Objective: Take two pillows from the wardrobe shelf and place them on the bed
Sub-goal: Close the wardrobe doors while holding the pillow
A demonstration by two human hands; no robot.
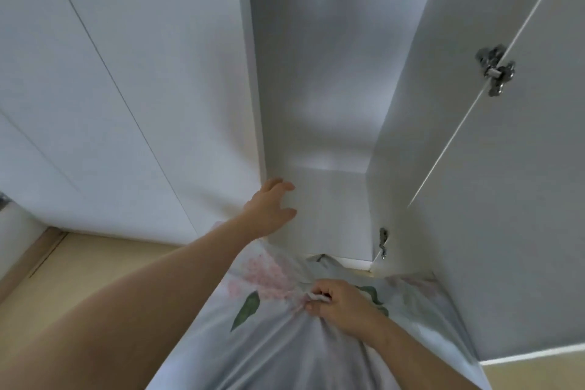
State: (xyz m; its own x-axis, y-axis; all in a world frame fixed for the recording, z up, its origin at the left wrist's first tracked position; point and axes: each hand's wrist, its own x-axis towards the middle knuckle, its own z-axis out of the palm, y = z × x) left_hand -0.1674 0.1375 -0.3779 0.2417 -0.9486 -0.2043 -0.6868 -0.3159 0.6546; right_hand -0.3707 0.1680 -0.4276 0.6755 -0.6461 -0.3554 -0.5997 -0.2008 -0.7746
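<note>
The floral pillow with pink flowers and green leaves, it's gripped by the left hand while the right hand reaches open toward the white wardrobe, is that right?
The hands are swapped. In the head view, the right hand bunches the fabric of the floral pillow with pink flowers and green leaves, while the left hand reaches open toward the white wardrobe.

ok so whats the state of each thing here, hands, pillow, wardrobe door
left hand: open, fingers spread, at the wardrobe edge
right hand: shut, grip bunching the pillow fabric
floral pillow: held, pulled out in front of the wardrobe
wardrobe door: open, hinges showing
</note>
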